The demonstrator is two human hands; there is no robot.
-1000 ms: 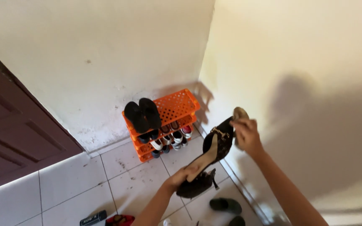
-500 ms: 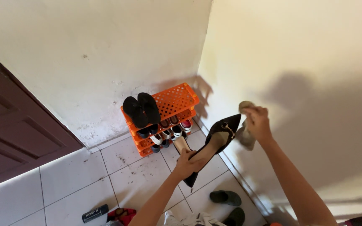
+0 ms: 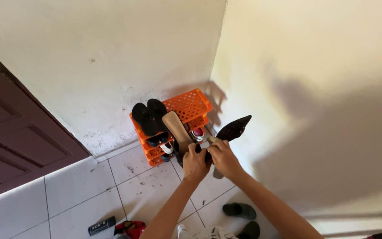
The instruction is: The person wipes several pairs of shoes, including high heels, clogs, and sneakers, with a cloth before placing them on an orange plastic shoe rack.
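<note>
My left hand (image 3: 195, 164) grips a high-heeled shoe whose beige sole (image 3: 177, 129) points up toward the rack. Beside it, my right hand (image 3: 224, 160) holds a black pointed shoe (image 3: 234, 129) with the toe aimed up and right. A beige cloth (image 3: 217, 173) hangs under that hand. The two hands touch each other in front of an orange plastic shoe rack (image 3: 189, 103) in the wall corner. A pair of black slippers (image 3: 149, 117) lies on the rack's top shelf, and more shoes fill its lower shelves.
A dark brown door (image 3: 14, 141) stands at the left. On the white tiled floor lie two dark slippers (image 3: 239, 210), a small black box (image 3: 102, 225), a red item (image 3: 129, 228) and pale fabric near the bottom edge. Cream walls meet behind the rack.
My right hand came down from the raised shoe tip to meet my left hand. The shoes swung closer to the rack, and the view moved nearer.
</note>
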